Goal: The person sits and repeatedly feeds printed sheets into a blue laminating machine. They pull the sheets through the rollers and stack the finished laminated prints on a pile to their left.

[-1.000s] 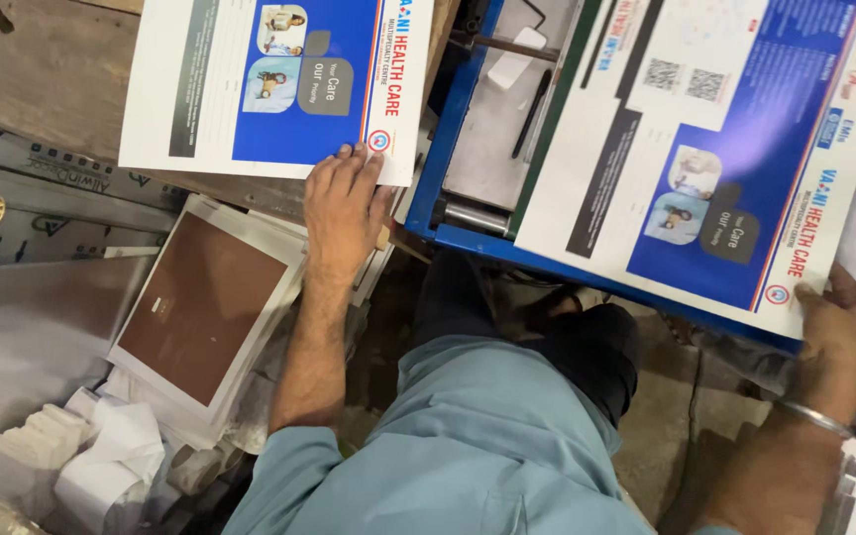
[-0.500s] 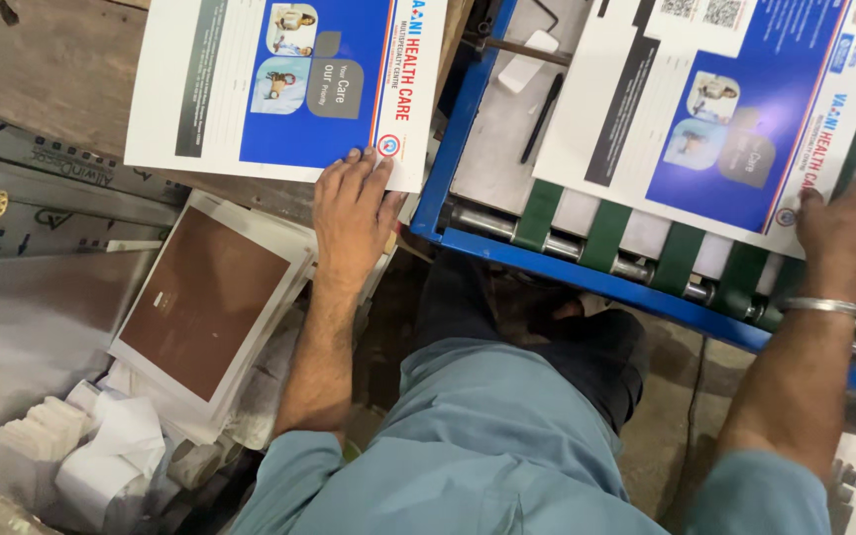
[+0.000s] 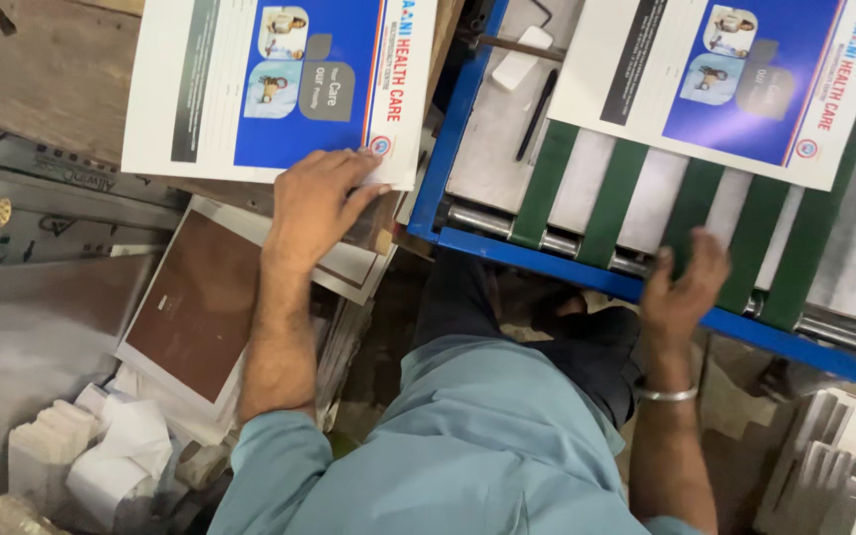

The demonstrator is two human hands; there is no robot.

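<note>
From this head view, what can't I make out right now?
- Right hand: motion-blurred, so whether its fingers touch the green belts is unclear.
- Printed sheet on the belts: top and right corner cut off by the frame edge.
- Left stack of sheets: top cut off; the left hand covers its lower edge.
- Brown board: partly hidden by the left forearm.

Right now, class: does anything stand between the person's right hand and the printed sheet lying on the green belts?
Nothing visible does. The right hand hovers open at the blue frame, just below the printed sheet; only bare green belts lie between.
</note>
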